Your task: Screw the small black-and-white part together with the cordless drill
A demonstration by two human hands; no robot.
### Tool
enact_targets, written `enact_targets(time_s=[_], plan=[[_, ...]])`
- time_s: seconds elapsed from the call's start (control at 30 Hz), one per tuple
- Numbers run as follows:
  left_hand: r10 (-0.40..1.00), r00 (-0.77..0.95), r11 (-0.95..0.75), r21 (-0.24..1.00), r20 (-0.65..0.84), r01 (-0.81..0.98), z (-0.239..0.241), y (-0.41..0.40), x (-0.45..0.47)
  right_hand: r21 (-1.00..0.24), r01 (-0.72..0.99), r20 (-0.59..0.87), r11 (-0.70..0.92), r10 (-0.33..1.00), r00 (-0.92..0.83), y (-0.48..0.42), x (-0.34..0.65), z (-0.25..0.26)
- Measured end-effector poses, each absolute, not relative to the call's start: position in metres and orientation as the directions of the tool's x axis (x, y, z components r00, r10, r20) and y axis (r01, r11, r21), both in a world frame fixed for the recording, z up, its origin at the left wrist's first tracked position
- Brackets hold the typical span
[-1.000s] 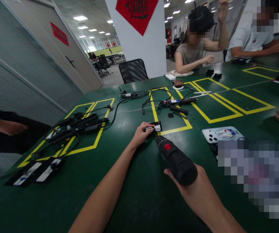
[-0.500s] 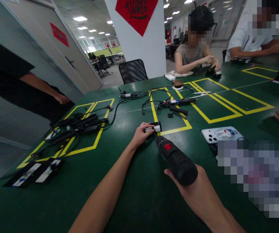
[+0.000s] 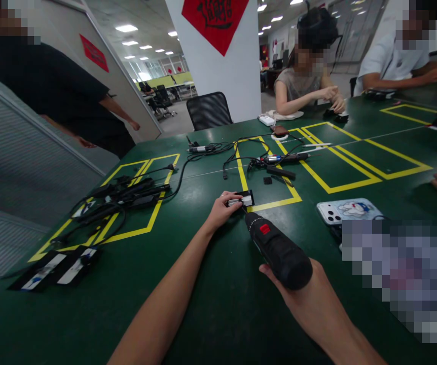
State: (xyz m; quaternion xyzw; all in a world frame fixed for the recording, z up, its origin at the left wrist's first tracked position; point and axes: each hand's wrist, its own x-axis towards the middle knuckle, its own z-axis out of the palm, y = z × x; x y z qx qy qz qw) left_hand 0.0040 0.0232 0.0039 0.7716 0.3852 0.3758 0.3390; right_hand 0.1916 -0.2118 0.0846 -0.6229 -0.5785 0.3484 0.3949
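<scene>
My right hand (image 3: 313,294) is wrapped round the grip of a black cordless drill (image 3: 279,253) with a red switch on top. The drill points away from me, and its thin bit meets the near edge of a small black-and-white piece (image 3: 246,199); the exact contact is too small to see. My left hand (image 3: 224,208) grips that piece from the left, fingers on top, keeping it against the green table (image 3: 203,284). Just past it lie a small black square block (image 3: 267,180) and a dark strip (image 3: 280,173).
Yellow tape (image 3: 274,207) marks rectangles on the table. Tangled black cables (image 3: 127,195) and two black-and-white boards (image 3: 43,271) lie at left. A pen-like tool (image 3: 283,158) lies beyond my hands, a phone (image 3: 350,210) at right. Co-workers sit across; a person in black (image 3: 59,81) stands at left.
The person in black at the left has moved rightward and further into view. My hands, the drill and the small piece stay almost where they were.
</scene>
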Motion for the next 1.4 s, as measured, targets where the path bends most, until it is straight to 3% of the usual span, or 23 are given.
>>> enact_targets(time_s=[1.4], plan=[[0.845,0.426,-0.484,0.8,0.322,0.355,0.0029,0.0243,0.0035,-0.887,0.462,0.055,0.017,0.996,0.069,-0.2129,0.1928,0.0795]])
